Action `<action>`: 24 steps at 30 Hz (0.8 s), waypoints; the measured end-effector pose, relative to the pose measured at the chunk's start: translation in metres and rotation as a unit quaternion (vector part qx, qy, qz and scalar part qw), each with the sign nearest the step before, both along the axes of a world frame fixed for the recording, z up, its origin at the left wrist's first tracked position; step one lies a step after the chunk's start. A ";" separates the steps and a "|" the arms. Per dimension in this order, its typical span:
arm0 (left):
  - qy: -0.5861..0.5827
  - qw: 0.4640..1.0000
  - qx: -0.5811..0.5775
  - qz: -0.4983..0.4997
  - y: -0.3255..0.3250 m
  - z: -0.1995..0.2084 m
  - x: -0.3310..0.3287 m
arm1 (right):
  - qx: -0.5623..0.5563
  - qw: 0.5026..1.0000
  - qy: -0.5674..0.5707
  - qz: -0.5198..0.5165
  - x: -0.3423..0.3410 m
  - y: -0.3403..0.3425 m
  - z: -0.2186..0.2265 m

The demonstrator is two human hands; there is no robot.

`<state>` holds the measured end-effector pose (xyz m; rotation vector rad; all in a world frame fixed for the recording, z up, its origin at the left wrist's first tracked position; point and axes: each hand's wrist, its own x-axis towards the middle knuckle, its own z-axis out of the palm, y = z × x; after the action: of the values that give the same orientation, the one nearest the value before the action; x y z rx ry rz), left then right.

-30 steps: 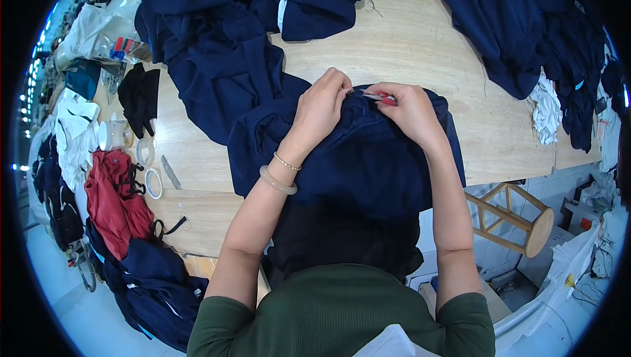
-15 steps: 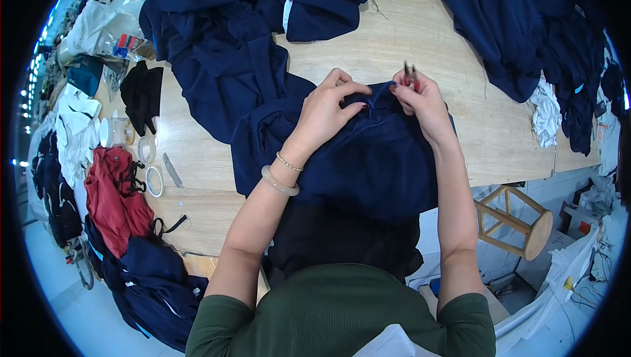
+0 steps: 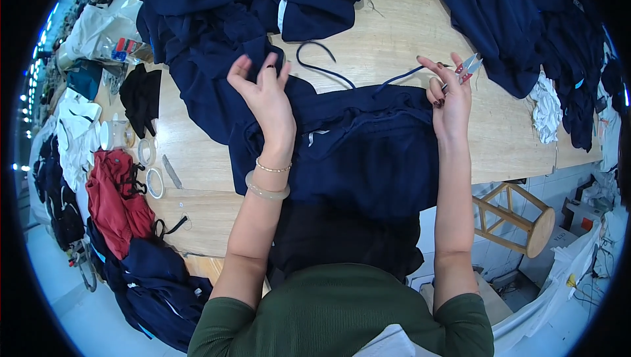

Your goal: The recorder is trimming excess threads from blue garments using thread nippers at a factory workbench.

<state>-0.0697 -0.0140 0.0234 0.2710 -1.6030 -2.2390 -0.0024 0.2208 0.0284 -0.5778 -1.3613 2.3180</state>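
A navy garment [image 3: 374,160] lies across the table edge in front of me, its gathered waistband facing away and a small white tag [image 3: 318,136] showing inside. From the waistband come two dark cord ends: one drawstring end [image 3: 322,80] curls over the bare wood, the other cord end [image 3: 397,78] reaches up to my right fingertips. My right hand [image 3: 450,104] holds small red-handled thread snips [image 3: 468,70], blades pointing up and away; whether it also grips the cord, I cannot tell. My left hand [image 3: 268,101] is raised above the garment's left side, fingers spread, with nothing in it.
Piles of navy garments [image 3: 302,2] lie at the back, with more navy cloth [image 3: 490,15] at far right. On the left are a red garment [image 3: 117,193], tape rolls [image 3: 154,183] and a black cloth [image 3: 140,97]. A wooden stool [image 3: 540,231] stands beyond the table's right edge.
My hands have come apart from the waistband, the left moving left and opening, the right moving right with the snips. Two cord ends now show beyond the waistband.
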 end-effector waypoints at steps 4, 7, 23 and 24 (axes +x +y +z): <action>0.168 0.893 -0.363 -0.204 0.007 0.017 0.016 | 0.108 0.992 -0.019 -0.057 0.004 -0.014 0.008; 0.212 0.774 -0.483 -0.351 0.024 0.001 0.027 | 0.164 0.985 -0.024 -0.051 0.007 -0.022 0.008; 0.232 0.666 -0.633 -0.319 0.016 -0.031 0.025 | 0.295 0.945 -0.036 0.137 0.035 -0.024 -0.010; 0.230 0.676 -0.627 -0.312 0.016 -0.032 0.025 | 0.365 0.916 -0.067 0.154 0.038 -0.025 -0.006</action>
<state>-0.0452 0.0022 -0.0083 -1.2391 -2.6205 -0.7850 0.0351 0.1953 0.0223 -0.2898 -2.3480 1.7686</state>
